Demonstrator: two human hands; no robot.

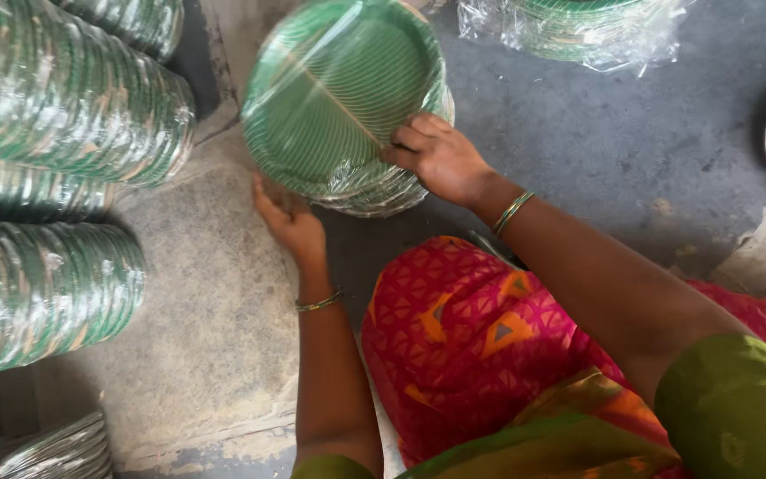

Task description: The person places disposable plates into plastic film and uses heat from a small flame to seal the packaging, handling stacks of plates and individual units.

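Four long rolls of stacked green plates (55,98) in shiny wrap lie on their sides well to the left of the fingers, their long axes running left to right, with the edge of a fifth at the bottom left corner. Beyond the fingers, at the top right, sits one clear plastic bag (578,27) of more plates on the grey floor (631,142). A pale sack mat (197,302) spreads under the left hand (290,222). One wrapped stack of green plates (343,98) stands tilted on its edge, face toward the camera, its centre stripe running diagonally. The right hand (441,160) grips its lower right rim, fingers curled over; the left hand's fingers cup beneath its lower edge, supporting it.
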